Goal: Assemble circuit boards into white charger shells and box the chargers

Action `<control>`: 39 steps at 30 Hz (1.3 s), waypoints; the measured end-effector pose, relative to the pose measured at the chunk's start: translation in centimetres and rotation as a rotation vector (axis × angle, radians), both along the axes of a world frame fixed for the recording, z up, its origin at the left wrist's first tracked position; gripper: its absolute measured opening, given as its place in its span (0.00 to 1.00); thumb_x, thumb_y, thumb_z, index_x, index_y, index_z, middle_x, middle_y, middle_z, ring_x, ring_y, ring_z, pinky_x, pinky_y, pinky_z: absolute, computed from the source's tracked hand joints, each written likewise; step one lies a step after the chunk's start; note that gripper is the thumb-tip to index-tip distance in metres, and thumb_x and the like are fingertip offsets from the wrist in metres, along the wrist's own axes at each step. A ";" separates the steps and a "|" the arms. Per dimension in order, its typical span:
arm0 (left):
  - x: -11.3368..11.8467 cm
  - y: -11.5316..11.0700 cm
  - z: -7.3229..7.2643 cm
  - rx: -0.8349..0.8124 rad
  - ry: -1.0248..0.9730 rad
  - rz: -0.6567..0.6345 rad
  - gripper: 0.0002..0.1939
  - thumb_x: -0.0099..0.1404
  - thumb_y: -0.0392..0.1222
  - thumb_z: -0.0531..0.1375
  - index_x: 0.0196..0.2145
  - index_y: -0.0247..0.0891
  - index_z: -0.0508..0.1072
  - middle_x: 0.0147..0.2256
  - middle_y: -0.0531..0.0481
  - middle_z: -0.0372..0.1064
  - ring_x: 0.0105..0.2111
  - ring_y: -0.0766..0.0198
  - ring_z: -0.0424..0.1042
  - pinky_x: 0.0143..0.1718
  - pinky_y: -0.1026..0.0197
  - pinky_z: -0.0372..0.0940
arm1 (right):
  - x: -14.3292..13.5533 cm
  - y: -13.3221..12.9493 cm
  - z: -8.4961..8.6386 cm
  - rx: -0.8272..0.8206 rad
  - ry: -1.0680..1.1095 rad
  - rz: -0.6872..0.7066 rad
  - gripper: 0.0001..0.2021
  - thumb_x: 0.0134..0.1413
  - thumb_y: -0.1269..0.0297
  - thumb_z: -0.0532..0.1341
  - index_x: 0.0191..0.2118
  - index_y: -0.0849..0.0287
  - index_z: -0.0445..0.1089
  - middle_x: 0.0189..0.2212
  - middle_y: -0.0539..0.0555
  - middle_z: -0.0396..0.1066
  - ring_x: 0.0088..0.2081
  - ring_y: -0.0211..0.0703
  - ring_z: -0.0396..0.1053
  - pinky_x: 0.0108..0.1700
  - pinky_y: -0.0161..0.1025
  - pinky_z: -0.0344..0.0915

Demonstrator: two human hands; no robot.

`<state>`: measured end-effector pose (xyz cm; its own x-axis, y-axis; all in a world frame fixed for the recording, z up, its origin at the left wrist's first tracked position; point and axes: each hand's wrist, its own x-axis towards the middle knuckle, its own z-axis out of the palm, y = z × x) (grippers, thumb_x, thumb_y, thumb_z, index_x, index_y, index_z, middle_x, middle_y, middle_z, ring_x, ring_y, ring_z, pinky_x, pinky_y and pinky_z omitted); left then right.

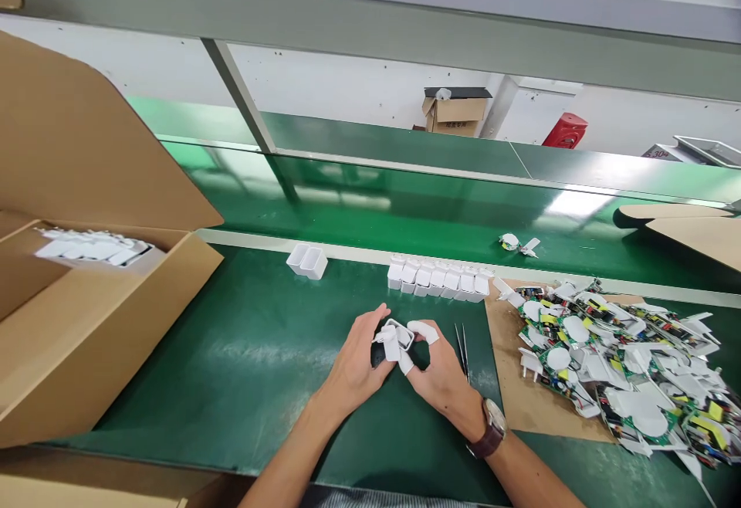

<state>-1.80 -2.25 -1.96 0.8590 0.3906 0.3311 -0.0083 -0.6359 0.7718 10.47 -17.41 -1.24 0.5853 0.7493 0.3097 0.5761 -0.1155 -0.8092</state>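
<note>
Over the middle of the green bench, my left hand (360,352) and my right hand (435,361) hold a small white plastic charger housing (394,338) between them. My left fingers and thumb curl round its left side. White finger covers show on my right thumb and forefinger, which press against its right side. A white flap-like part lies across the housing's open top; its inside is mostly hidden. Metal tweezers (461,350) lie just right of my right hand. Beyond the hands stands a row of several white housings (438,279), and farther left two empty white housings (307,261) stand together.
At right, a heap of circuit boards with white parts (614,361) covers a cardboard sheet (505,338). Two loose pieces (518,244) lie on the green ledge behind. A large open carton (109,323) at left holds white pieces (96,247). A metal beam (370,14) crosses above.
</note>
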 end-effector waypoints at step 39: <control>2.4 1.4 5.8 -0.169 0.422 -0.091 0.25 0.56 0.46 0.71 0.51 0.41 0.74 0.47 0.46 0.76 0.36 0.58 0.76 0.38 0.55 0.75 | 0.1 -0.7 -1.2 -0.124 0.105 0.187 0.49 0.54 0.72 0.66 0.76 0.58 0.38 0.56 0.65 0.68 0.48 0.54 0.74 0.53 0.54 0.73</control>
